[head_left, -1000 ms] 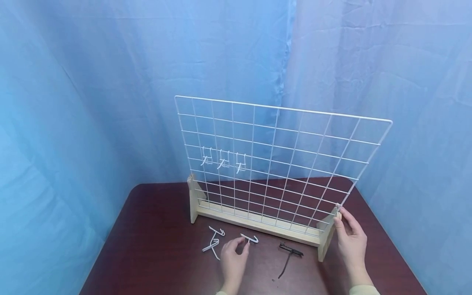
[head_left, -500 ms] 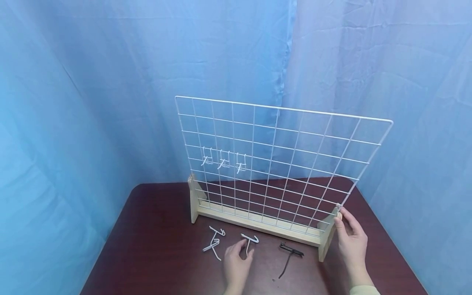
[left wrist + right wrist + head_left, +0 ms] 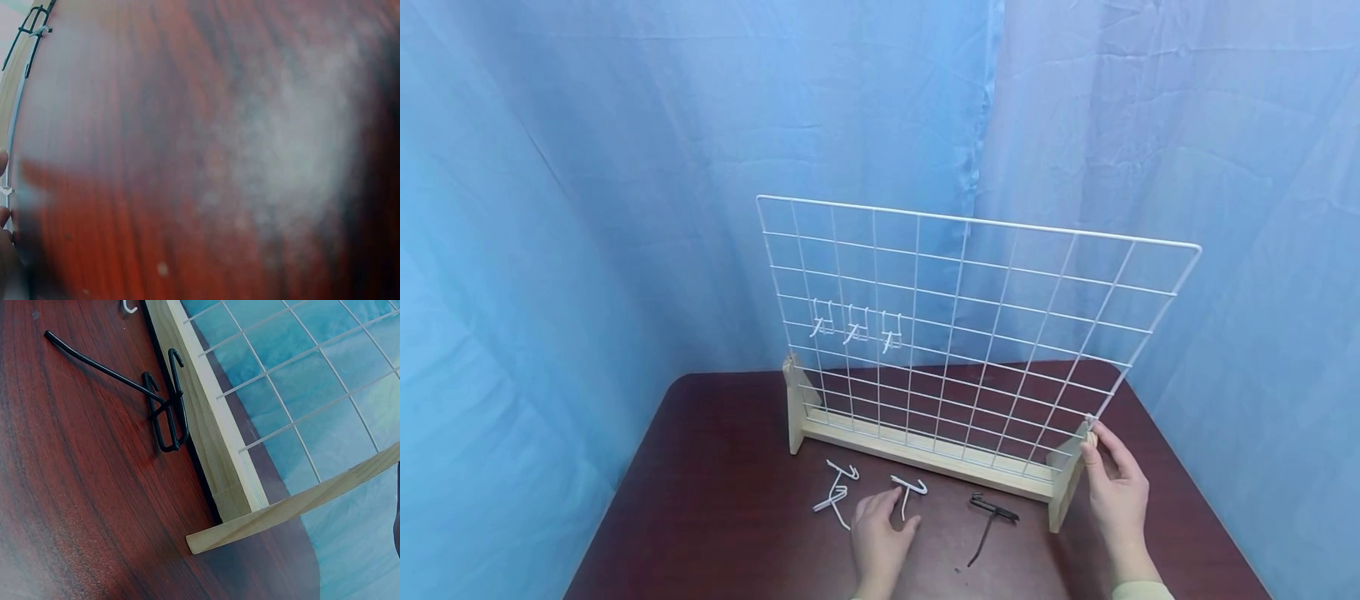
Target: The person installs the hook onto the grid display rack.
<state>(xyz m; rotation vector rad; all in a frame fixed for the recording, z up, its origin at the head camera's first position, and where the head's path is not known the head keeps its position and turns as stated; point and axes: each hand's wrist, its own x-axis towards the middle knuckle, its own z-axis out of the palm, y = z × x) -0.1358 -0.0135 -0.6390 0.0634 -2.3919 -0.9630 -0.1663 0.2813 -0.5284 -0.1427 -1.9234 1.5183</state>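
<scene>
My left hand is low over the table, thumb and forefinger spread apart. Its forefinger tip is right at a white wire hook that lies on the table. To the left lie two more white wire hooks, crossing each other. With thumb and fingers my right hand pinches the right wooden upright of a stand. A white wire grid panel rises from this stand, and three white hooks hang on its left half. Between my hands lies a black wire hook, just in front of the wooden base.
The stand's wooden base bar runs across the dark red table, with a second upright at its left end. Blue curtains hang behind and on both sides. A small dark speck lies near the black hook.
My left thumb has come away from the white hook's stem, and the hand has opened and drawn back slightly. The hook stays on the table. My right hand keeps its place on the upright.
</scene>
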